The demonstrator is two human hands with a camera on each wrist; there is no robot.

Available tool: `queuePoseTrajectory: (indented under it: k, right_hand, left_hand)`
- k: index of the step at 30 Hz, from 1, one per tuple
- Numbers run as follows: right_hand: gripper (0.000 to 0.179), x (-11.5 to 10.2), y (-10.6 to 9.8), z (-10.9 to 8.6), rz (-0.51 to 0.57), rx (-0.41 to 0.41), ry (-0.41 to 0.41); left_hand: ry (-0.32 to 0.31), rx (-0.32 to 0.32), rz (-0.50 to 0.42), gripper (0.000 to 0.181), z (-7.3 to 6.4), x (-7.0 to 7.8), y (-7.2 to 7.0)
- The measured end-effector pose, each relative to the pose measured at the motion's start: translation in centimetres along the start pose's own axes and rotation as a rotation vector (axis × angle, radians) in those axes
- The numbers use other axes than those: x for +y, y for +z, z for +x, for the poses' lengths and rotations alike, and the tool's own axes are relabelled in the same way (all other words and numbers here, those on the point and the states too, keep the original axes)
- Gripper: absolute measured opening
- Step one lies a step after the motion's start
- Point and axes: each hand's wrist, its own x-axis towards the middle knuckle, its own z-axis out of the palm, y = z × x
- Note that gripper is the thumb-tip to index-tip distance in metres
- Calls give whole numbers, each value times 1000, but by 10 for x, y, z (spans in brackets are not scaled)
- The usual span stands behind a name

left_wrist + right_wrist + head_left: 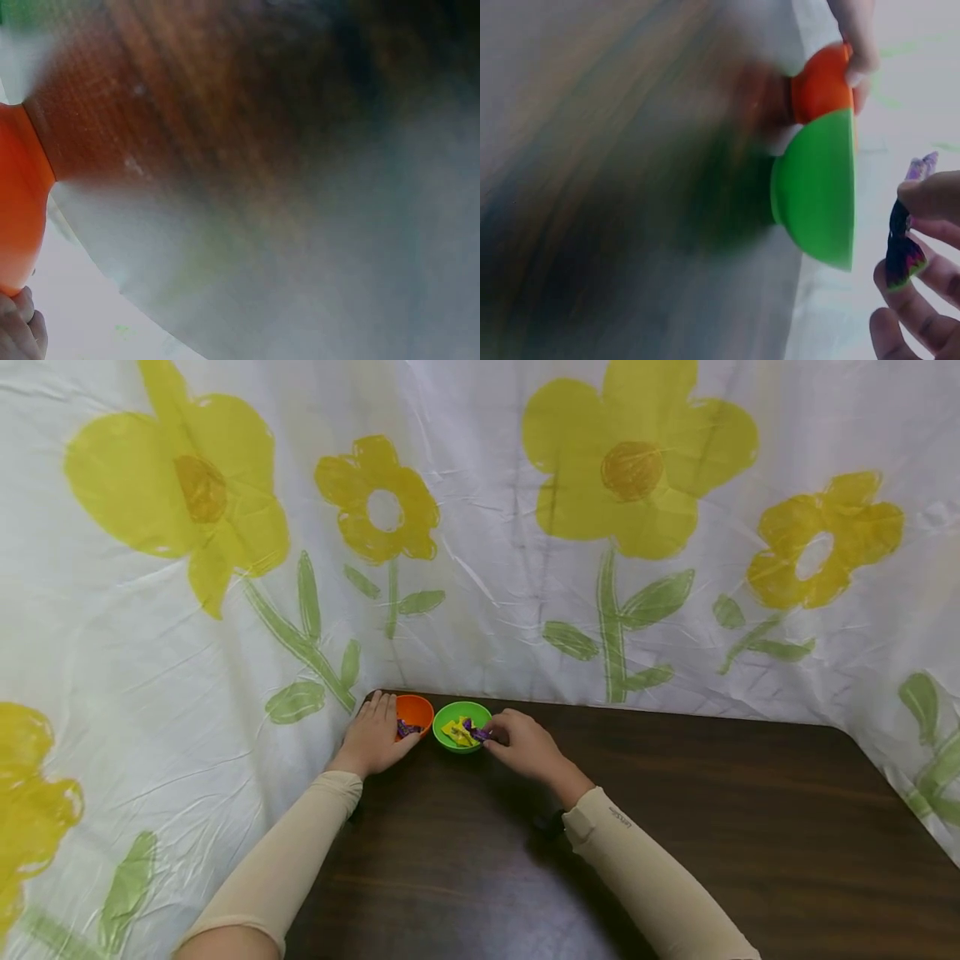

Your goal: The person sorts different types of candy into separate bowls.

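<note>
An orange bowl (pixel 424 717) holds purple-wrapped candies (pixel 406 728) in the table's far-left corner. My left hand (pixel 372 735) holds this bowl by its left side, thumb along the near rim. In the left wrist view, a few fingertips (pixel 22 324) touch the orange bowl (pixel 19 195) at its rim. Beside it stands a green bowl (pixel 446 744) containing yellow-wrapped candies (pixel 455 732). My right hand (pixel 934 262) pinches a purple-wrapped candy (pixel 900 217) between thumb and fingers. In the head view, that hand (pixel 528 747) is at the green bowl's right rim.
Both bowls stand on a dark brown wooden table (pixel 675 802). A white curtain (pixel 480 610) with yellow flowers hangs along the table's back and left edges, and also at the right.
</note>
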Motion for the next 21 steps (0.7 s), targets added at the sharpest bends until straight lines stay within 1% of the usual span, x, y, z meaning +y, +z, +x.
queuePoseTrajectory:
  k: [5, 12, 17, 21]
  right_hand:
    - [17, -7, 9, 18, -1, -4, 6]
    - [22, -23, 23, 43, -40, 24, 13]
    - [23, -34, 34, 54, -85, 37, 7]
    - [22, -43, 38, 60, -134, 49, 10]
  left_hand:
    - [2, -18, -19, 99, -2, 1, 1]
    - [3, 14, -13, 98, 1, -1, 2]
    - [3, 27, -8, 97, 0, 0, 0]
    - [9, 30, 1, 97, 0, 0, 1]
